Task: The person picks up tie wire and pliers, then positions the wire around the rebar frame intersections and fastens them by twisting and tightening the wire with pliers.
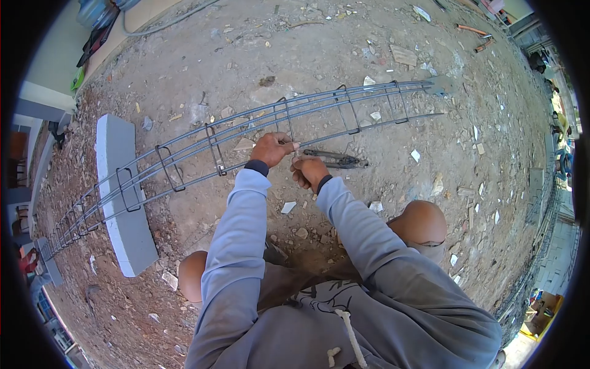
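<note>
A long rebar cage (pixel 246 126) of steel bars and bent stirrups stretches across the view. My left hand (pixel 272 150) is closed at its near lower bar, thumb and forefinger pinched on the corner of a stirrup (pixel 287 115). Just right of it and slightly lower, my right hand (pixel 309 172) has its fingers pressed together; whatever is between them is too small to make out. A pair of dark pincers (pixel 337 160) lies on the dirt just beyond my right hand, jaws pointing right.
A pale concrete-like block (pixel 123 197) props the cage on the left, and another block (pixel 49 261) stands near its far left end. Broken tile pieces (pixel 288 207) and rubble litter the dirt ground. Orange pipes (pixel 473 29) lie at upper right. My bent knees (pixel 421 222) flank my arms.
</note>
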`<state>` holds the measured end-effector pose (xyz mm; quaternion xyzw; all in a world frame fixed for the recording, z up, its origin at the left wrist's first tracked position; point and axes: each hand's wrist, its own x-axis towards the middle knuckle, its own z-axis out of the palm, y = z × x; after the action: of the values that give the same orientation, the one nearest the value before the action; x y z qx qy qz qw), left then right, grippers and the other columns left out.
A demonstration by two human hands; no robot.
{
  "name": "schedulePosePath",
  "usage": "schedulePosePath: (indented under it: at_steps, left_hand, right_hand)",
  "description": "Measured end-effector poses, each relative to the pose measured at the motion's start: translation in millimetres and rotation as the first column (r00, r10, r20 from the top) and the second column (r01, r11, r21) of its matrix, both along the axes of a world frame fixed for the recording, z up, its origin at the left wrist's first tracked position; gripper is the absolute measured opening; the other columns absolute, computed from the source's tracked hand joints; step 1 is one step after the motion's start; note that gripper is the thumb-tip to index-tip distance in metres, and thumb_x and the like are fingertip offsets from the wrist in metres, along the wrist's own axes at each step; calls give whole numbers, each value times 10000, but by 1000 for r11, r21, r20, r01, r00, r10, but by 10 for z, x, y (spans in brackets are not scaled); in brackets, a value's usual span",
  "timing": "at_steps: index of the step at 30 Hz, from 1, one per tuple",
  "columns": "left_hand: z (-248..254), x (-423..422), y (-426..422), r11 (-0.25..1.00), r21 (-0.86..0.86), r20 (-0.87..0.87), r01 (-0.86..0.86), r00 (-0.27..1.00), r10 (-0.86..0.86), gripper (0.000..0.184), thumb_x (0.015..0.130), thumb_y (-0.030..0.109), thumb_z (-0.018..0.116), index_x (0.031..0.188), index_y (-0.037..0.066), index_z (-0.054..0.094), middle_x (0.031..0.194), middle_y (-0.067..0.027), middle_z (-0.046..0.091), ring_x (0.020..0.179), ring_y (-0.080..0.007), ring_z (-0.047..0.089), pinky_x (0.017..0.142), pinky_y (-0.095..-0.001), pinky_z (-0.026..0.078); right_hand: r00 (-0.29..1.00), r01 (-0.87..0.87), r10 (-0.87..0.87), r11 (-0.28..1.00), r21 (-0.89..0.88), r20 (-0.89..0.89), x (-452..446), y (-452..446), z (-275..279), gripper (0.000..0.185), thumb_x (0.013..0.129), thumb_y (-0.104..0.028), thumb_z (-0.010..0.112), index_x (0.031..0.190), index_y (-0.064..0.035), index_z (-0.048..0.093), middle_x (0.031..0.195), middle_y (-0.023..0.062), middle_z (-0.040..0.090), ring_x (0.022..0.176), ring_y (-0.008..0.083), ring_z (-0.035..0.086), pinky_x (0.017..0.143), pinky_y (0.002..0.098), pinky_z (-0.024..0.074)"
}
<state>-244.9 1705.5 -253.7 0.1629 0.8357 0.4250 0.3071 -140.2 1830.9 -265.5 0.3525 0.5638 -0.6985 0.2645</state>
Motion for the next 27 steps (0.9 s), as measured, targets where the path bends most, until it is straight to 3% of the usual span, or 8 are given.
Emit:
schedulePosePath:
  at_steps: [3, 6, 11, 13, 16, 20, 25, 27]
  left_hand:
    - [-15, -42, 9, 999, 22, -7, 33, 999, -32, 294, 775, 295, 706, 833, 11, 655, 658, -45, 609, 529, -109, 512, 498, -269, 415]
    - [86, -49, 22, 1000, 8, -54, 24, 998, -24, 287, 774, 292, 706, 836, 16, 657, 662, -44, 611, 548, -108, 526, 515, -277, 426]
    - [310, 101, 116, 984, 9, -264, -177, 949, 173, 265, 784, 270, 684, 864, 19, 660, 759, -98, 655, 676, -202, 602, 647, -324, 472]
    - [199, 237, 176, 902, 229, -324, -366, 845, 425, 257, 783, 272, 668, 863, 28, 668, 842, -134, 665, 724, -256, 624, 686, -372, 478]
    - [219, 562, 220, 780, 310, -451, -543, 638, 624, 244, 806, 240, 646, 903, 17, 660, 854, -148, 661, 732, -266, 618, 699, -366, 477]
    - [135, 877, 168, 691, 207, -175, -693, 668, 723, 295, 850, 294, 617, 915, 9, 652, 854, -124, 661, 748, -221, 608, 707, -342, 473]
    - [-141, 794, 145, 620, 256, 497, -742, 651, 574, 361, 900, 373, 567, 977, 29, 644, 882, -60, 659, 772, -147, 607, 729, -288, 471]
    - [57, 830, 244, 582, 294, 652, -758, 605, 458, 372, 897, 386, 574, 1039, 47, 633, 882, -36, 657, 785, -139, 619, 741, -272, 474]
  right_hand:
    - [993, 89, -114, 912, -401, -39, 102, -38, -85, 300, 894, -320, 547, 818, -32, 584, 655, 75, 601, 491, 184, 553, 436, 295, 426]
    - [982, 171, -189, 826, -537, 22, 203, 15, -53, 297, 924, -341, 510, 900, -51, 570, 686, 87, 600, 514, 176, 554, 429, 309, 418]
    - [836, 478, -534, 821, 313, 127, 343, 506, -866, 467, 917, -425, 475, 844, 32, 541, 649, 121, 559, 503, 244, 564, 420, 387, 467]
    - [807, 423, -556, 779, 464, 198, 299, 647, -840, 524, 907, -456, 471, 859, 63, 528, 654, 147, 551, 470, 258, 534, 383, 391, 436]
    - [849, 290, -473, 791, 538, 237, 240, 942, -1783, 547, 903, -491, 457, 934, 49, 535, 644, 156, 550, 427, 241, 478, 375, 385, 407]
    - [837, 254, -463, 802, 541, 293, 296, 1079, -2364, 588, 896, -541, 434, 1036, 20, 540, 624, 153, 541, 405, 226, 437, 382, 388, 392]
    - [765, 371, -515, 844, 388, 387, 258, 1013, -1222, 649, 869, -591, 447, 1122, 4, 508, 654, 158, 542, 439, 228, 459, 400, 393, 396]
    - [785, 237, -456, 846, 477, 418, 256, 1012, -1403, 738, 849, -637, 407, 1169, 13, 546, 994, 201, 572, 828, 282, 558, 703, 374, 448]
